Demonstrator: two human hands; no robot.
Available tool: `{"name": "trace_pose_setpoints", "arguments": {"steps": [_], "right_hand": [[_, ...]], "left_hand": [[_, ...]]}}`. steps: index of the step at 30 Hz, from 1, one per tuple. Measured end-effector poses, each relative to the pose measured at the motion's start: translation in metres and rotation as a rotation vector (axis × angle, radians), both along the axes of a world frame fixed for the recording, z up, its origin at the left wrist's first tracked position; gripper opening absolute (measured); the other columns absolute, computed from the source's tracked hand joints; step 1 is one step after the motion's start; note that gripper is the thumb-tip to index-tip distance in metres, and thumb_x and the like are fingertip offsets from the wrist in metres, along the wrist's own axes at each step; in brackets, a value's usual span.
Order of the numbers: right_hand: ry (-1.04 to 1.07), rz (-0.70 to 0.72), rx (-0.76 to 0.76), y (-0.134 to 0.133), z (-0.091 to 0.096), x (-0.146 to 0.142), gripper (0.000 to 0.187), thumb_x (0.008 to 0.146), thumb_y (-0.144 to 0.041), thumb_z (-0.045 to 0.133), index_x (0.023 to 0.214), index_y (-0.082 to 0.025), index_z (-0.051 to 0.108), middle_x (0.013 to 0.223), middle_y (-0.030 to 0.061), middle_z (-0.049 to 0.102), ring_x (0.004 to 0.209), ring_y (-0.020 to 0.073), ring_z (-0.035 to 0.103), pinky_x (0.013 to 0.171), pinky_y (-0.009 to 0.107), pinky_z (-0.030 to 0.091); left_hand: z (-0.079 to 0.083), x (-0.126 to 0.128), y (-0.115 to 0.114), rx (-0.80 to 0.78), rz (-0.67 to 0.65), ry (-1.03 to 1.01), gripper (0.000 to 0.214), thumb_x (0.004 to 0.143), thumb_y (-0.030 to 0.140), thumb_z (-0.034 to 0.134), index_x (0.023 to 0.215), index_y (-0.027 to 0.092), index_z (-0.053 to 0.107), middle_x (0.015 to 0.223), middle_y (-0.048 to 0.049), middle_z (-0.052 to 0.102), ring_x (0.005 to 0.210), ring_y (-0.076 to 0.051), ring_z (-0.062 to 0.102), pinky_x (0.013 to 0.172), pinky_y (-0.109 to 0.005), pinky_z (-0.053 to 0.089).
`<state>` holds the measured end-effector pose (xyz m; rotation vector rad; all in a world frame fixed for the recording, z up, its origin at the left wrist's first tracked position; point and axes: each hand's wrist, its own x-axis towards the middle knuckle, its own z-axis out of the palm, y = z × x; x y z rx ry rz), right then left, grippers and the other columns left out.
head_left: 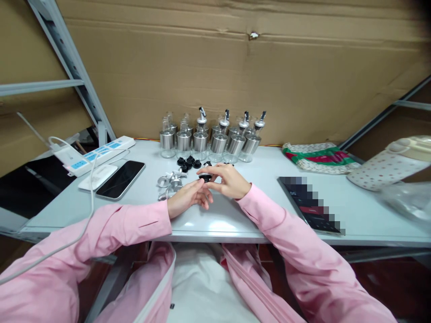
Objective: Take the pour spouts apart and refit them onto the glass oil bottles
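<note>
My right hand (pixel 230 179) pinches a bottle pourer (pixel 205 177), with its silver cap on top and black ribbed stopper below. My left hand (pixel 190 197) meets it from the left, thumb side against the black stopper, its other fingers loosely curled underneath. Part of the pourer is hidden by my fingers. Just behind are several black rubber stoppers (pixel 189 162) in a group. Silver pourer caps (pixel 175 181) lie in a loose pile beside my left hand. Glass bottles with steel sleeves (pixel 183 141) stand in rows further back, and several carry pourers (pixel 225 119) in their necks.
To the left are a phone (pixel 121 180), a white box-shaped device (pixel 97 177) and a power strip (pixel 101 154); a white cable crosses my left sleeve. On the right lie a dark tablet-like screen (pixel 303 202), a patterned cloth (pixel 316 157) and a dotted container (pixel 387 163). Cardboard (pixel 252 80) walls the back.
</note>
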<state>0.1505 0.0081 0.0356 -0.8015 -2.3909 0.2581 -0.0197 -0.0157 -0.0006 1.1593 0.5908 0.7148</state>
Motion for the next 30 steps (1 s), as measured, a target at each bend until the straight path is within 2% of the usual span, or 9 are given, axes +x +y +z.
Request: {"name": "trace_pose_setpoints", "arguments": {"steps": [5,10,13,17,22,26,30], "right_hand": [[0.061,0.004,-0.099,-0.0019,0.0032,-0.0007,0.027,0.077,-0.026,0.064,0.101,-0.015,0.067,0.091,0.0061,0.072,0.063,0.0144,0.064,0.074,0.028,0.047],[0.145,-0.007,-0.206,-0.0001,0.002,0.0002,0.031,0.078,-0.029,0.061,0.106,-0.016,0.065,0.101,0.0068,0.07,0.074,0.0152,0.066,0.077,0.028,0.048],[0.149,-0.005,-0.215,0.0002,0.002,0.001,0.036,0.079,-0.031,0.057,0.11,-0.015,0.063,0.09,0.0063,0.07,0.074,0.0154,0.065,0.076,0.028,0.048],[0.133,-0.046,-0.213,-0.0009,0.0054,0.0014,0.036,0.08,-0.032,0.053,0.106,-0.012,0.065,0.069,0.0017,0.065,0.059,0.0108,0.059,0.064,0.023,0.046],[0.115,-0.087,-0.148,-0.0004,0.0068,0.0015,0.032,0.075,-0.028,0.055,0.101,-0.014,0.066,0.062,-0.0017,0.061,0.049,0.0067,0.047,0.054,0.019,0.039],[0.106,-0.052,-0.215,0.0002,0.0039,0.0012,0.029,0.071,-0.022,0.053,0.098,-0.013,0.059,0.049,-0.0063,0.055,0.043,0.0067,0.043,0.051,0.018,0.038],[0.098,-0.038,-0.228,0.0003,0.0025,0.0012,0.026,0.07,-0.021,0.053,0.096,-0.015,0.054,0.049,-0.0071,0.054,0.044,0.0071,0.045,0.052,0.019,0.039]], "left_hand": [[0.0023,-0.0003,-0.0005,-0.012,-0.01,-0.006,0.052,0.072,0.064,0.057,0.083,0.013,0.051,0.069,-0.0043,0.063,0.057,-0.013,0.059,0.061,-0.027,0.045],[0.0016,-0.002,0.001,-0.03,-0.04,-0.085,0.038,0.077,0.051,0.057,0.09,0.016,0.049,0.071,-0.0037,0.063,0.058,-0.015,0.06,0.063,-0.029,0.045],[0.0009,-0.0021,0.0011,-0.024,-0.016,-0.102,0.032,0.079,0.044,0.057,0.093,0.017,0.047,0.072,-0.0028,0.063,0.059,-0.015,0.06,0.062,-0.029,0.045],[0.0012,-0.0012,-0.0002,-0.019,0.057,-0.08,0.027,0.08,0.039,0.057,0.092,0.017,0.047,0.07,-0.0016,0.062,0.057,-0.013,0.059,0.061,-0.027,0.043],[0.0012,-0.0008,-0.001,0.01,0.104,-0.057,0.029,0.079,0.04,0.059,0.092,0.017,0.047,0.074,-0.0002,0.059,0.057,-0.011,0.057,0.062,-0.027,0.044],[0.0004,-0.0005,-0.0012,0.02,0.115,-0.052,0.034,0.076,0.044,0.063,0.086,0.017,0.045,0.081,0.0018,0.056,0.057,-0.009,0.058,0.062,-0.027,0.046],[0.0006,0.0001,-0.0015,0.02,0.103,-0.048,0.036,0.075,0.046,0.063,0.082,0.019,0.041,0.076,0.0029,0.057,0.056,-0.009,0.058,0.061,-0.026,0.046]]}}
